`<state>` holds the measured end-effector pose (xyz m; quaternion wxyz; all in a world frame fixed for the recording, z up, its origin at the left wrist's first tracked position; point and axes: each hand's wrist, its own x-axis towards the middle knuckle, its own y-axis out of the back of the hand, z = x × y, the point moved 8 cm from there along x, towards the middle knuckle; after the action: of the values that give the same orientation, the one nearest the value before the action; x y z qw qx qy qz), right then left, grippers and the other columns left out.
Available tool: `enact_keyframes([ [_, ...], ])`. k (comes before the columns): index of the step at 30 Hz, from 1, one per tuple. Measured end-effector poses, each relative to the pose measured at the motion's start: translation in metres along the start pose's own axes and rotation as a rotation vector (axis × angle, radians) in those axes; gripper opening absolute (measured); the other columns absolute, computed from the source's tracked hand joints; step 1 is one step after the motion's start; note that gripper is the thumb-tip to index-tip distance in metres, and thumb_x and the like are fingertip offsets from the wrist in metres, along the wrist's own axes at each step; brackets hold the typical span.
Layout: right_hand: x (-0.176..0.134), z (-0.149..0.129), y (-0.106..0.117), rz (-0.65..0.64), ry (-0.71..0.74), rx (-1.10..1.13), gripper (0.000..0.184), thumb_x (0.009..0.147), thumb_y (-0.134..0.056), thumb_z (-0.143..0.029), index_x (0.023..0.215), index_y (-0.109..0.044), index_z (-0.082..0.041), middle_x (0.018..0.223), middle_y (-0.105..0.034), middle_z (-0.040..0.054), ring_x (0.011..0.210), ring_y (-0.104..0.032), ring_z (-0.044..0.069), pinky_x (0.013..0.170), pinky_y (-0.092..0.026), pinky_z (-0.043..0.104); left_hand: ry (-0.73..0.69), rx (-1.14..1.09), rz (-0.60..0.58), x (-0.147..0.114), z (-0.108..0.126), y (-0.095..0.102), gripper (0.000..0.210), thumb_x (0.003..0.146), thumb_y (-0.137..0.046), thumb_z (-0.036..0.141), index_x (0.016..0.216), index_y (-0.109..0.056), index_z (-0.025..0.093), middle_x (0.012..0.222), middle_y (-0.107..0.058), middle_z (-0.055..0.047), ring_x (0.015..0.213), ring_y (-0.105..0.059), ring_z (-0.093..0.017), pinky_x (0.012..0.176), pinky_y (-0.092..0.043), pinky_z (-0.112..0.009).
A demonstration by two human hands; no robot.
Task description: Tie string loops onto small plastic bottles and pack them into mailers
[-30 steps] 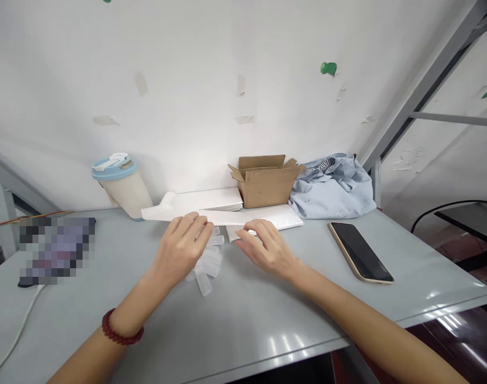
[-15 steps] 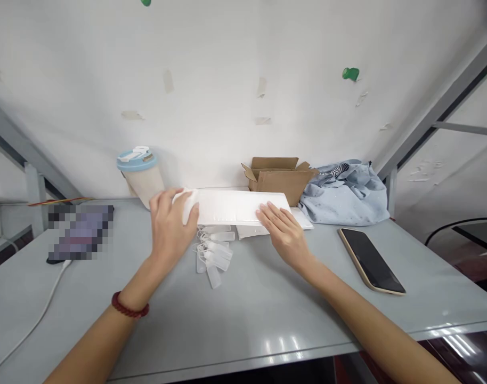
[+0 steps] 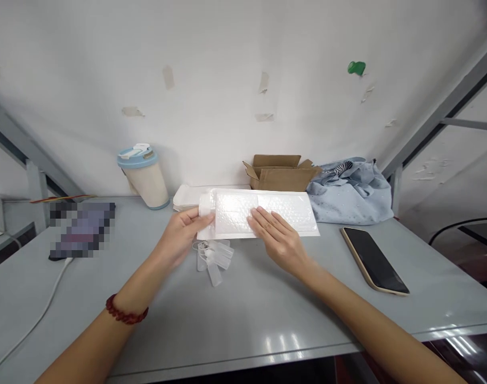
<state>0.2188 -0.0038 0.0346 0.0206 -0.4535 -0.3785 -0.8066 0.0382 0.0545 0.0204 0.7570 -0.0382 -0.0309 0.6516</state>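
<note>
Grey tabletop (image 3: 235, 325): the left hand (image 3: 184, 232) pinches the left end of one bubble mailer (image 3: 234, 209) before one cardboard box (image 3: 283, 179); the right hand (image 3: 278, 237) lies flat on it, near perhaps five translucent tags (image 3: 219, 259).

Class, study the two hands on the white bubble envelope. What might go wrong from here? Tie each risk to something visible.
1. The near edge of the bubble envelope overlaps the translucent tags in view, so sliding it might scatter them or snag their loops.
2. The left hand grips one end while the right hand lies flat, so uneven pulling could crease it.
3. The white stack sits just behind; a push might disturb it.
</note>
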Motion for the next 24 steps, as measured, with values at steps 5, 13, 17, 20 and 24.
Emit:
enact_keyframes([
  [5, 0.004, -0.014, 0.002, -0.064, 0.033, 0.035, 0.048, 0.090, -0.037, -0.001, 0.137, -0.043, -0.009, 0.141, -0.046, 0.0126, 0.139, -0.027, 0.020, 0.109, -0.040, 0.039, 0.021, 0.010, -0.132, -0.011, -0.006, -0.025, 0.023, 0.075, -0.072, 0.036, 0.090, -0.071, 0.018, 0.078, -0.072, -0.003, 0.070, -0.064, -0.016, 0.064, -0.050, -0.025],
  [13, 0.008, -0.020, -0.004, -0.195, 0.010, 0.110, 0.066, 0.074, -0.039, -0.001, 0.140, -0.033, -0.001, 0.148, -0.030, 0.0262, 0.142, -0.011, 0.032, 0.108, -0.034, 0.051, -0.067, 0.266, -0.279, -0.020, -0.005, -0.047, 0.025, 0.082, -0.062, 0.039, 0.074, -0.065, 0.016, 0.066, -0.061, 0.000, 0.061, -0.053, -0.013, 0.056, -0.041, -0.023],
  [17, 0.007, -0.022, -0.007, -0.252, 0.011, 0.137, 0.075, 0.070, -0.043, -0.005, 0.143, -0.025, 0.002, 0.150, -0.022, 0.0271, 0.143, -0.006, 0.033, 0.110, -0.029, 0.052, -0.143, 0.385, -0.282, -0.020, -0.002, -0.049, 0.030, 0.084, -0.058, 0.038, 0.065, -0.056, 0.015, 0.059, -0.048, 0.003, 0.055, -0.041, -0.010, 0.050, -0.033, -0.021],
  [20, 0.006, -0.024, -0.010, -0.274, 0.021, 0.159, 0.078, 0.072, -0.047, -0.013, 0.144, -0.020, 0.003, 0.152, -0.017, 0.0271, 0.143, -0.004, 0.034, 0.111, -0.027, 0.052, -0.191, 0.431, -0.288, -0.022, 0.001, -0.051, 0.031, 0.085, -0.056, 0.035, 0.061, -0.051, 0.015, 0.058, -0.042, 0.004, 0.054, -0.036, -0.009, 0.048, -0.029, -0.020],
  [24, 0.004, -0.023, -0.011, -0.272, 0.015, 0.169, 0.079, 0.075, -0.048, -0.019, 0.144, -0.016, 0.003, 0.152, -0.016, 0.0268, 0.144, -0.003, 0.033, 0.111, -0.027, 0.052, -0.243, 0.481, -0.287, -0.025, 0.006, -0.054, 0.033, 0.086, -0.053, 0.032, 0.058, -0.047, 0.016, 0.056, -0.039, 0.005, 0.052, -0.031, -0.008, 0.047, -0.027, -0.020],
])
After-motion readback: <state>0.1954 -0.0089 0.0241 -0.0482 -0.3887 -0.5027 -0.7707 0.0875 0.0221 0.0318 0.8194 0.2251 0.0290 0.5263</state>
